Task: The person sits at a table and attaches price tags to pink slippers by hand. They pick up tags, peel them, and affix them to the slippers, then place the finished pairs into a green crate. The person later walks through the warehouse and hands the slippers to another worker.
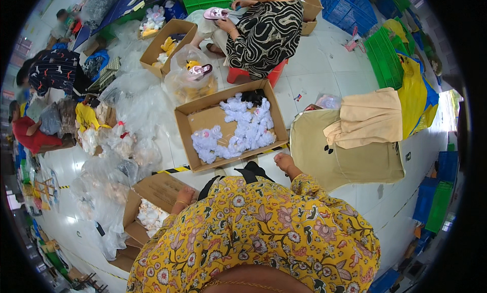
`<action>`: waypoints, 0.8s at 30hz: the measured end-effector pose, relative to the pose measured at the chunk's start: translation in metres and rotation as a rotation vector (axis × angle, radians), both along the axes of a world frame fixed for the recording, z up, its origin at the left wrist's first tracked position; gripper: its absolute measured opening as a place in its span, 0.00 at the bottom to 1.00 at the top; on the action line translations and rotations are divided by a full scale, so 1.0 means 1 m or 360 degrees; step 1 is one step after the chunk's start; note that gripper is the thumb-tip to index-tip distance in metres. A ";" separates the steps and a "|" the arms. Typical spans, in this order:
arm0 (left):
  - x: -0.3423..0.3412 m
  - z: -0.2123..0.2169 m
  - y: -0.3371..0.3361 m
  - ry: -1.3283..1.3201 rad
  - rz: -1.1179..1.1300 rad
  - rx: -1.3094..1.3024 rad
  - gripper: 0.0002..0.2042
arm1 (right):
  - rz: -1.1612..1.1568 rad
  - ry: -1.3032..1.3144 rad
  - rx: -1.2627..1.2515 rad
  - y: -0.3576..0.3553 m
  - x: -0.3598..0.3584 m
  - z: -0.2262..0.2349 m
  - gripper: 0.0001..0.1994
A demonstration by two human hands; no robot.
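Both of my hands hang near my body. My left hand [186, 195] is beside the open flap of a small cardboard box [133, 207] that holds white and pinkish plush pieces [152, 215]. Its fingers are small and unclear. My right hand [283, 161] has its fingers curled in, and whatever they may hold is hidden. It is just beyond the near right corner of a large open cardboard box [185, 141]. Pale lavender fluffy plush pieces [237, 132] lie in that box, with a black item [253, 97] in its far right corner.
A seated person [266, 32] on a red stool [276, 74] handles a pink shoe [215, 13] beyond the box. Clear plastic bags [136, 105] heap at left. A beige padded mat [350, 163] with peach cloth [370, 115] lies right. Green crates [383, 57] stand behind.
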State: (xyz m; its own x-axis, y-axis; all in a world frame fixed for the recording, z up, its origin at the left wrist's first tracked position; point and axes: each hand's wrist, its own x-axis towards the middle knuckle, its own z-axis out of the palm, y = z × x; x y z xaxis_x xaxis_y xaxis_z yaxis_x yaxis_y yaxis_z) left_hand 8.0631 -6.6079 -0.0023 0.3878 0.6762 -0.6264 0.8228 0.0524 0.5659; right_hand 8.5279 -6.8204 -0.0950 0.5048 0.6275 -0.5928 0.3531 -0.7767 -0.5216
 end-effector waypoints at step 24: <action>0.035 0.003 -0.001 -0.0083 0.0351 -0.0371 0.07 | 0.0021 -0.0006 0.0048 -0.014 0.003 -0.012 0.07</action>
State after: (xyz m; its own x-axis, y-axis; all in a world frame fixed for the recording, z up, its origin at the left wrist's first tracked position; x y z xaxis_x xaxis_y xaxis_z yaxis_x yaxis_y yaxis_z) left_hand 8.0982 -6.6092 0.0007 0.2832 0.5883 -0.7574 0.7474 0.3595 0.5587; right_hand 8.5308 -6.8343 -0.1070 0.4982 0.6517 -0.5719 0.3653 -0.7559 -0.5432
